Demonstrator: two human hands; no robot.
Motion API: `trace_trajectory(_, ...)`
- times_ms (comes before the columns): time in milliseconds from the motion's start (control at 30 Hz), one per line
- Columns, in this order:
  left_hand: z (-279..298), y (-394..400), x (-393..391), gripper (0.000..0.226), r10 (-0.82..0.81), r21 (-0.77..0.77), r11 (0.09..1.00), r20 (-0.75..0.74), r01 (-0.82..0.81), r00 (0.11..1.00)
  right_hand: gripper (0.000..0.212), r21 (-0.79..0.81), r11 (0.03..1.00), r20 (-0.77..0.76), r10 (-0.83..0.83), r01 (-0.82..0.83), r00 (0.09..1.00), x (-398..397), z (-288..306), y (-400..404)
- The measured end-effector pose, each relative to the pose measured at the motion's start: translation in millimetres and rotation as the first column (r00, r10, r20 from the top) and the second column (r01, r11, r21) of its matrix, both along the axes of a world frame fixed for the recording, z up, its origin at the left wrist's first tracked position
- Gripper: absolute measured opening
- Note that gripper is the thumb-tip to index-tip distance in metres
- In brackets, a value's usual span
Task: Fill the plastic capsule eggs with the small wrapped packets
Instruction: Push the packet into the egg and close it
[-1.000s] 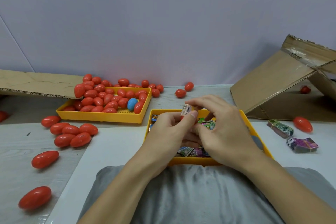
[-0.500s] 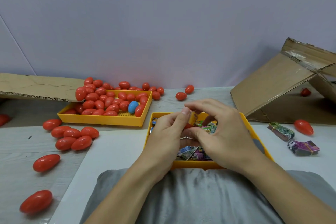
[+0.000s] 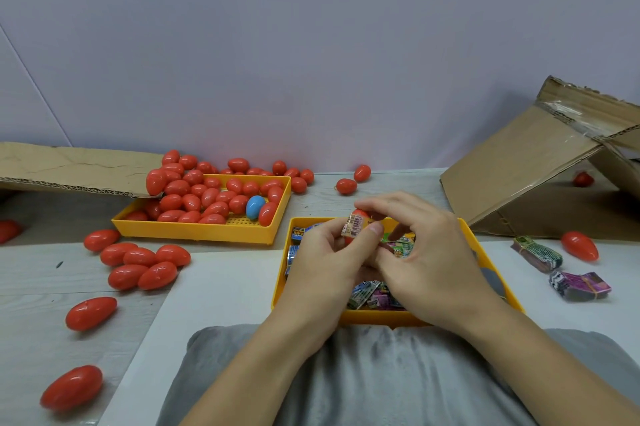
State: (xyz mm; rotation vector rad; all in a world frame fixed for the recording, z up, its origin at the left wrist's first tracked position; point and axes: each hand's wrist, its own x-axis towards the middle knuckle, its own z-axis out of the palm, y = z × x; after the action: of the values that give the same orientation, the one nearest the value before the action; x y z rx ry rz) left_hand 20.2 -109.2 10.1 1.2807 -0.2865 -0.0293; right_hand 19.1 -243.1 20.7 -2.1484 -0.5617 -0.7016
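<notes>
Both my hands meet over the near yellow tray [image 3: 483, 252], which holds several colourful wrapped packets [image 3: 372, 294]. My left hand [image 3: 325, 266] pinches a small packet [image 3: 352, 228] with a barcode, held against a red capsule egg [image 3: 360, 213]. The fingertips of my right hand [image 3: 429, 259] grip the top of that egg. Most of the egg is hidden by fingers, so I cannot tell whether it is open or closed.
A second yellow tray [image 3: 207, 231] at the back left is heaped with red eggs and one blue egg [image 3: 255, 207]. Loose red eggs [image 3: 145, 263] lie on the left of the table. Two banded packet bundles [image 3: 578, 285] and cardboard flaps [image 3: 540, 166] sit at the right.
The barcode packet, hidden between my fingers half a second ago, shows again at my left fingertips beside a red egg. My hands have stayed over the near tray.
</notes>
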Motion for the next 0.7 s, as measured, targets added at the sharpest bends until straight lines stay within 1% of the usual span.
trace_trajectory(67,-2.6,-0.9,0.4,0.023,0.023,0.057,0.998,0.026,-0.025,0.999,0.045,-0.02,1.0,0.019,0.009,-0.009,1.0,-0.6,0.4,0.6)
trace_trajectory(167,-4.3,-1.4,1.3,0.026,0.05,0.095,0.994,0.046,-0.055,0.998,0.044,-0.031,0.999,0.037,0.012,-0.011,0.999,-2.1,2.2,1.3)
trace_trajectory(400,-4.5,-1.9,1.2,0.033,0.086,0.119,0.989,0.047,-0.091,0.995,0.043,-0.031,0.999,0.032,0.026,-0.025,0.999,-4.8,4.8,5.3)
trace_trajectory(500,-3.9,-2.0,-0.2,0.037,0.097,0.102,0.99,0.041,-0.1,0.994,0.043,-0.053,0.998,0.045,0.029,-0.027,0.999,-5.2,5.2,5.9)
trace_trajectory(600,-2.7,-2.2,0.2,0.031,0.095,0.09,0.991,0.04,-0.099,0.995,0.042,-0.013,0.999,0.028,0.04,-0.039,0.999,-4.7,4.9,5.4)
trace_trajectory(633,-2.1,-1.7,0.7,0.029,0.086,0.068,0.994,0.019,-0.087,0.996,0.042,0.004,0.999,0.017,0.045,-0.045,0.999,-4.6,4.6,4.9)
trace_trajectory(700,-0.1,-0.1,1.8,0.027,0.037,-0.028,0.999,-0.054,-0.038,0.998,0.041,0.018,0.998,0.001,0.062,-0.062,0.998,-4.0,3.9,4.3)
